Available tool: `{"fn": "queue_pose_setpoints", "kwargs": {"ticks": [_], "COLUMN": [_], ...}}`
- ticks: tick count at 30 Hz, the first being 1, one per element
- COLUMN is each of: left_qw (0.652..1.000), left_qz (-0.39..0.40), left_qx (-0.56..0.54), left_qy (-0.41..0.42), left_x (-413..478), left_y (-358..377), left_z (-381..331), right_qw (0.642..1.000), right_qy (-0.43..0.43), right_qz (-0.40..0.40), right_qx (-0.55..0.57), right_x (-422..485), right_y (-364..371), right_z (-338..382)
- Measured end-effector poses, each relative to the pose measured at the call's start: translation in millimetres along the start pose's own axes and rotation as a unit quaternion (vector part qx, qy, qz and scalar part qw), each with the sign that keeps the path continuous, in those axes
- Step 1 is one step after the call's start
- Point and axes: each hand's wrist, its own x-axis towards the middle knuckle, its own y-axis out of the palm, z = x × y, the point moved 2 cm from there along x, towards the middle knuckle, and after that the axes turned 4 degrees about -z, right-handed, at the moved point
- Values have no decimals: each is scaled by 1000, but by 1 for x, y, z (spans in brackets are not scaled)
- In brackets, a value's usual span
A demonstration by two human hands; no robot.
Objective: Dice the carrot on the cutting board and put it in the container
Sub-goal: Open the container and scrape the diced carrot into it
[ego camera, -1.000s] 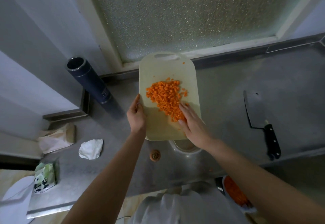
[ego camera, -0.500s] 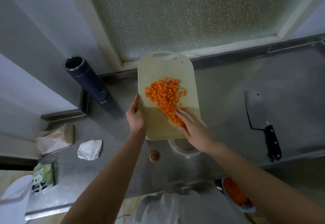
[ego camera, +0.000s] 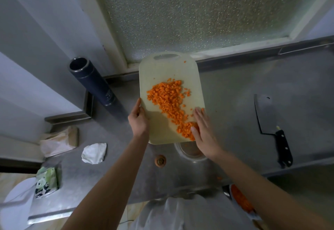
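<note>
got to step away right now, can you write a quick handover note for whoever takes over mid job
Left hand grips the left edge of the cutting board.
Right hand lies flat on the board, fingers straight against the diced carrot.
The container sits under the board's near edge. The cleaver lies to the right, untouched.
Done: the carrot is diced.
Left: push the pile off the near edge into the container. I can't tell whether any is in there yet.

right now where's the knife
In the head view the knife lies flat on the steel counter at far right, handle toward the person, apart from the cutting board and the right hand.
</note>
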Motion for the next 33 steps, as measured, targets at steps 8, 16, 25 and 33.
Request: {"fn": "queue_pose_setpoints", "kwargs": {"ticks": [8, 16, 25, 33], "left_qw": [1000, 1000, 1000, 998], "left_qz": [0, 12, 11, 58], "left_qx": [1, 4, 16, 25], "left_qy": [13, 16, 15, 18], "left_x": [3, -4, -2, -9], "left_y": [7, 17, 17, 15], "left_z": [-3, 1, 1, -2], "right_qw": [996, 975, 977, 984], "right_qy": [-28, -122, -159, -129], "right_qz": [80, 119, 70, -80], "right_qx": [5, -141, -124, -91], "right_x": [-13, 29, 13, 88], "right_y": [-1, -7, -24, -66], "right_z": [18, 45, 33, 41]}}
